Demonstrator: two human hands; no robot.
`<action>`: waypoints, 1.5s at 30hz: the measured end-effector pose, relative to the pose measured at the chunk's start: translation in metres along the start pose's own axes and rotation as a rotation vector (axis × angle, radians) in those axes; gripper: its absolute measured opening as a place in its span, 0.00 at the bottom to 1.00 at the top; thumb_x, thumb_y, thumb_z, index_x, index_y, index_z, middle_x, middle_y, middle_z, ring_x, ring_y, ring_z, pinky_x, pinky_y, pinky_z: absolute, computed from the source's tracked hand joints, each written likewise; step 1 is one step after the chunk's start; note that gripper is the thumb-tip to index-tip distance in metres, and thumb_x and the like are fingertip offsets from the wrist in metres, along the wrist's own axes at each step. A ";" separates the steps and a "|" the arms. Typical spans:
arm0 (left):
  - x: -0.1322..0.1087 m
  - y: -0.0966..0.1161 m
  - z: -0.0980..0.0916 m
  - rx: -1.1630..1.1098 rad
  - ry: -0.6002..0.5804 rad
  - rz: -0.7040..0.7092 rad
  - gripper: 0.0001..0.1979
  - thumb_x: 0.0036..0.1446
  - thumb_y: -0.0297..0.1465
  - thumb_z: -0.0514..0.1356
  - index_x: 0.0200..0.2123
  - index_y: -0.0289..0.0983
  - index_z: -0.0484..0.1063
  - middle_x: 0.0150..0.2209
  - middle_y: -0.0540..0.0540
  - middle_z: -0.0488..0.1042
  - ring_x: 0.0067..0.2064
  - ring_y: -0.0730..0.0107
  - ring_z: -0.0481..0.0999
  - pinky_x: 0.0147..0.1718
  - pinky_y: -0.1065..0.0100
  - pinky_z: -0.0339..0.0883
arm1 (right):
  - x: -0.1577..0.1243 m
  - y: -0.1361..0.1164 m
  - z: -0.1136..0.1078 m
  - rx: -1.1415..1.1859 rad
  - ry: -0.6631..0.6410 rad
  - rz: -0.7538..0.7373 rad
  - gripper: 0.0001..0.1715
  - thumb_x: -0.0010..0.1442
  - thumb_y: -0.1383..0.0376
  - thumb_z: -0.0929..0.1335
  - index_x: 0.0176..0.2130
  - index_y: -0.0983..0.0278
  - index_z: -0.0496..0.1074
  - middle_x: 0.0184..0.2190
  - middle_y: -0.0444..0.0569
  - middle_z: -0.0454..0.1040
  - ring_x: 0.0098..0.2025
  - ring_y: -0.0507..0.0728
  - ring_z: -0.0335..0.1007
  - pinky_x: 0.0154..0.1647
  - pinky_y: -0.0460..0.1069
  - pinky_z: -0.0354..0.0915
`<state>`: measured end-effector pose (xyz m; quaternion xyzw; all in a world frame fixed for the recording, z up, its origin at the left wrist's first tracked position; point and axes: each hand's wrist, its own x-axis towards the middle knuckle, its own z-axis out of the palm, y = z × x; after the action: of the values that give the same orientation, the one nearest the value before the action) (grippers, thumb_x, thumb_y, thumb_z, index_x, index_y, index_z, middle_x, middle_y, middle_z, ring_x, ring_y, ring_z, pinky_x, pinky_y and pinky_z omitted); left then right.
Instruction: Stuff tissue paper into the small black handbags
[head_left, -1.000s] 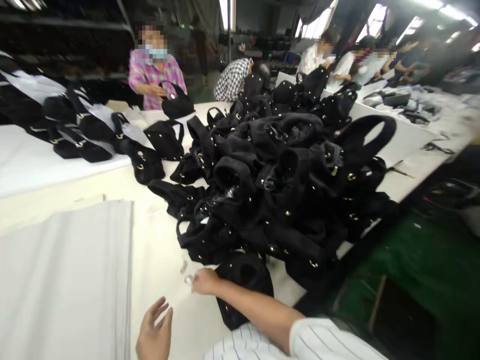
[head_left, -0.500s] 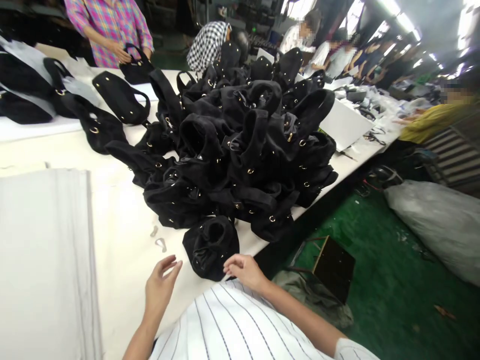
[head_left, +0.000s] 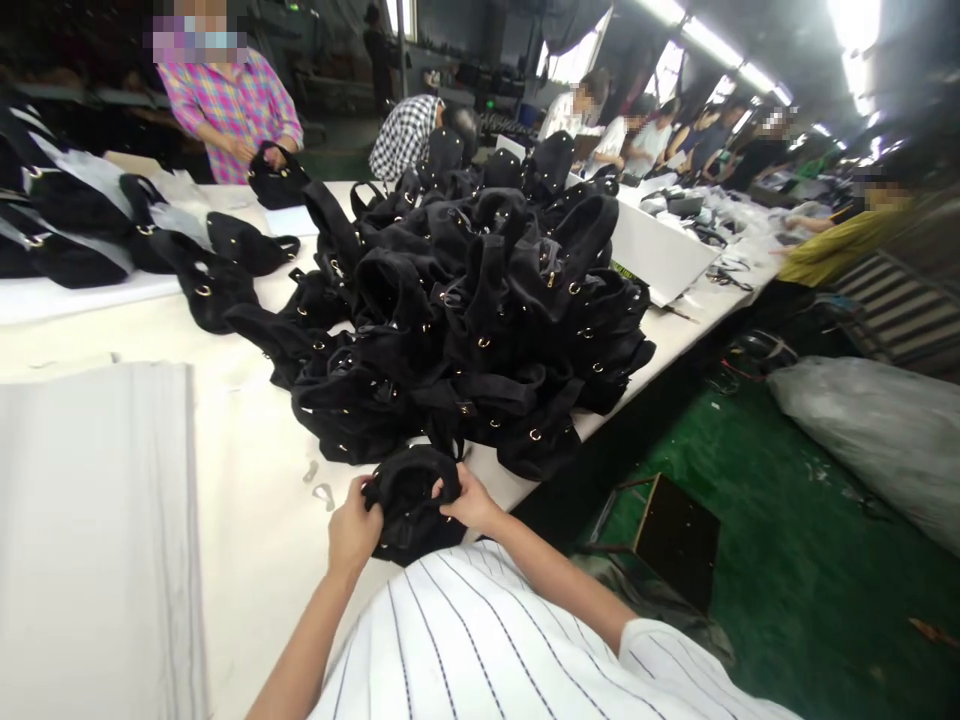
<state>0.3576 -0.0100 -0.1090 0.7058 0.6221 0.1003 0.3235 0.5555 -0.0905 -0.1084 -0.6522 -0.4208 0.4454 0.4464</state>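
Note:
A black fabric bag (head_left: 420, 535) rests at the table's near edge, right in front of my body, with its opening facing up. My left hand (head_left: 354, 525) grips its left rim, thumb and fingers closed on the cloth. On the opposite side, my right hand (head_left: 471, 500) pinches the right rim, some fingertips inside the opening. Just beyond lies a large heap of black bags (head_left: 480, 320) with handles and gold-coloured rings. Small pale scraps (head_left: 323, 492) lie on the table left of the bag.
Stacked white sheets (head_left: 97, 530) cover the table's left part. A person in a plaid shirt (head_left: 232, 110) handles a black bag across the table. A stool (head_left: 675, 540) and a large grey plastic sack (head_left: 870, 430) are on the green floor at right.
Both hands have moved forward and taken hold of the near bag's rim, one on each side. Its opening is now spread wider. The camera view has tilted up slightly.

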 end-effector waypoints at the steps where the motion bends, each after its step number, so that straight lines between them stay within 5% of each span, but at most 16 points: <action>1: -0.010 -0.011 -0.001 -0.057 0.032 -0.098 0.20 0.54 0.30 0.53 0.51 0.41 0.64 0.32 0.46 0.77 0.35 0.57 0.78 0.35 0.64 0.66 | -0.002 -0.001 -0.001 0.046 -0.013 -0.019 0.12 0.38 0.77 0.70 0.26 0.64 0.75 0.41 0.47 0.66 0.42 0.55 0.69 0.44 0.50 0.70; 5: -0.036 -0.045 -0.005 -0.168 0.071 -0.343 0.24 0.53 0.34 0.56 0.54 0.38 0.62 0.34 0.44 0.76 0.36 0.56 0.78 0.35 0.61 0.69 | -0.004 -0.013 0.003 0.157 -0.133 -0.103 0.10 0.39 0.77 0.69 0.24 0.65 0.74 0.41 0.47 0.71 0.38 0.54 0.70 0.40 0.48 0.68; 8: -0.037 -0.047 -0.016 -0.063 0.160 -0.122 0.37 0.48 0.35 0.60 0.62 0.35 0.55 0.48 0.36 0.72 0.52 0.49 0.72 0.46 0.53 0.68 | 0.002 -0.031 0.010 0.185 -0.305 -0.144 0.10 0.40 0.77 0.67 0.25 0.65 0.75 0.32 0.45 0.74 0.32 0.52 0.70 0.36 0.47 0.66; 11: -0.035 -0.029 -0.031 0.022 0.231 0.115 0.39 0.45 0.38 0.63 0.61 0.37 0.59 0.58 0.34 0.63 0.61 0.47 0.63 0.56 0.52 0.62 | 0.013 -0.051 0.016 0.222 -0.473 -0.161 0.11 0.42 0.74 0.68 0.29 0.66 0.76 0.28 0.44 0.75 0.31 0.52 0.70 0.34 0.46 0.66; 15: -0.040 -0.003 -0.044 -0.022 0.257 -0.016 0.30 0.50 0.44 0.61 0.56 0.41 0.62 0.48 0.43 0.74 0.47 0.57 0.74 0.42 0.62 0.67 | 0.023 -0.071 0.018 0.183 -0.583 -0.255 0.10 0.45 0.70 0.69 0.32 0.66 0.76 0.30 0.45 0.76 0.32 0.53 0.71 0.35 0.47 0.66; 19: -0.051 -0.010 -0.059 0.191 0.508 -0.225 0.16 0.55 0.44 0.57 0.44 0.43 0.70 0.31 0.47 0.75 0.33 0.60 0.73 0.28 0.67 0.56 | 0.022 -0.083 0.009 -0.305 -0.522 -0.480 0.04 0.45 0.72 0.67 0.25 0.64 0.70 0.29 0.44 0.74 0.38 0.55 0.70 0.39 0.47 0.64; 22: -0.062 -0.028 -0.070 0.329 0.685 -0.174 0.15 0.56 0.39 0.57 0.45 0.42 0.71 0.35 0.45 0.76 0.33 0.60 0.72 0.28 0.67 0.53 | 0.024 -0.088 -0.001 -0.640 -0.505 -0.581 0.08 0.43 0.73 0.66 0.26 0.62 0.70 0.30 0.44 0.73 0.42 0.57 0.70 0.35 0.46 0.60; 24: -0.071 -0.033 -0.071 0.372 0.698 -0.118 0.20 0.55 0.36 0.57 0.52 0.42 0.69 0.39 0.44 0.77 0.33 0.61 0.71 0.28 0.66 0.53 | 0.032 -0.086 -0.006 -0.700 -0.506 -0.603 0.12 0.43 0.73 0.66 0.30 0.60 0.73 0.33 0.44 0.74 0.43 0.57 0.70 0.34 0.46 0.58; 27: -0.083 -0.029 -0.059 0.370 0.594 -0.091 0.26 0.55 0.33 0.57 0.59 0.44 0.65 0.41 0.46 0.77 0.32 0.63 0.72 0.26 0.66 0.53 | 0.051 -0.073 -0.007 -0.672 -0.476 -0.552 0.15 0.44 0.75 0.66 0.31 0.61 0.75 0.34 0.45 0.75 0.42 0.56 0.70 0.37 0.46 0.60; 31: -0.091 -0.022 -0.036 0.171 0.516 -0.127 0.22 0.56 0.32 0.55 0.55 0.41 0.68 0.46 0.45 0.77 0.39 0.60 0.76 0.31 0.66 0.61 | 0.066 -0.057 -0.007 -0.391 -0.492 -0.394 0.18 0.47 0.78 0.64 0.34 0.62 0.77 0.34 0.45 0.76 0.40 0.54 0.71 0.42 0.47 0.65; 35: -0.093 -0.029 -0.031 -0.117 0.508 -0.319 0.16 0.57 0.35 0.54 0.45 0.37 0.74 0.37 0.43 0.79 0.40 0.57 0.77 0.38 0.63 0.66 | 0.052 -0.051 -0.004 -0.131 -0.592 -0.185 0.42 0.46 0.72 0.71 0.59 0.55 0.64 0.58 0.50 0.65 0.58 0.59 0.63 0.55 0.54 0.62; 37: -0.093 -0.032 -0.033 -0.189 0.520 -0.359 0.14 0.57 0.37 0.54 0.39 0.37 0.75 0.32 0.45 0.78 0.36 0.58 0.77 0.37 0.62 0.67 | 0.039 -0.045 0.009 -0.100 -0.640 -0.049 0.52 0.45 0.65 0.75 0.65 0.54 0.55 0.62 0.53 0.61 0.63 0.62 0.57 0.60 0.58 0.59; 40: -0.092 -0.028 -0.033 -0.178 0.561 -0.201 0.13 0.57 0.36 0.54 0.39 0.36 0.75 0.32 0.45 0.77 0.35 0.60 0.76 0.37 0.64 0.67 | 0.022 -0.030 0.045 -0.162 -0.415 -0.023 0.53 0.42 0.57 0.77 0.63 0.58 0.57 0.57 0.55 0.65 0.60 0.64 0.60 0.58 0.59 0.59; 43: -0.096 -0.017 -0.033 -0.073 0.520 0.053 0.13 0.56 0.34 0.55 0.41 0.36 0.75 0.32 0.44 0.76 0.35 0.61 0.76 0.37 0.65 0.67 | 0.017 -0.023 0.072 -0.303 -0.132 -0.132 0.34 0.43 0.58 0.76 0.49 0.61 0.67 0.45 0.50 0.71 0.50 0.63 0.66 0.50 0.57 0.64; 45: -0.101 -0.013 -0.036 0.017 0.491 0.171 0.16 0.54 0.31 0.56 0.45 0.38 0.75 0.35 0.44 0.77 0.38 0.60 0.76 0.37 0.66 0.66 | 0.023 -0.028 0.071 -0.398 0.006 -0.189 0.21 0.48 0.61 0.72 0.43 0.61 0.68 0.38 0.48 0.71 0.43 0.61 0.67 0.44 0.54 0.64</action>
<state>0.3070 -0.0928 -0.0624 0.7131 0.6209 0.2904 0.1471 0.4892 -0.0476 -0.1009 -0.6863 -0.5583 0.3081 0.3498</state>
